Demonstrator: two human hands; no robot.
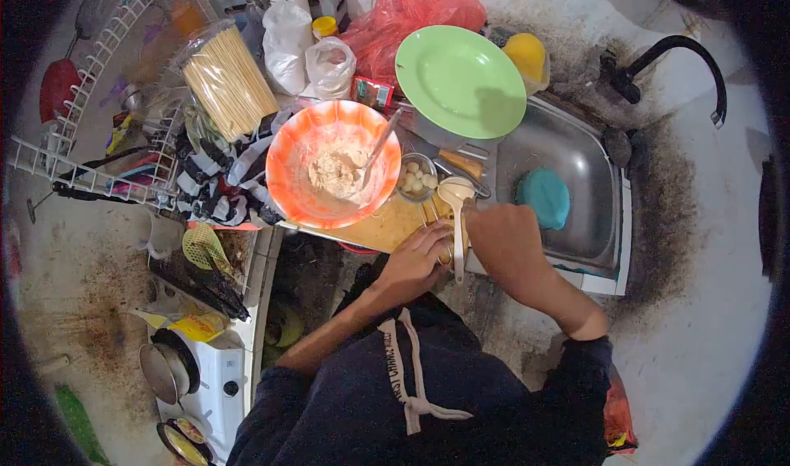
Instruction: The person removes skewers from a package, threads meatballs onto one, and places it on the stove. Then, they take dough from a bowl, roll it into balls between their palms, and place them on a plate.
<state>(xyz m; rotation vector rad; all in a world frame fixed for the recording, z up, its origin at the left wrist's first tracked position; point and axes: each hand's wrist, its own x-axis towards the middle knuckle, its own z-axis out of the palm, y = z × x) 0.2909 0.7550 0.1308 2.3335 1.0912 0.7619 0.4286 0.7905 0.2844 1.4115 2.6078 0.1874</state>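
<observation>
My left hand lies at the front edge of a wooden cutting board, fingers curled over the wire handle of a small strainer holding several pale round balls. A cream ladle lies close beside those fingers, its handle toward me and its bowl up. My right hand is closed in a fist by the ladle's bowl; whatever it grips is hidden under the fingers. Left of the strainer stands an orange scalloped bowl with a floury mixture and a metal spoon leaning in it.
A green plate sits behind the board. At the right is a metal sink with a teal item and a black faucet. Skewers and a dish rack stand left, with a stove nearer.
</observation>
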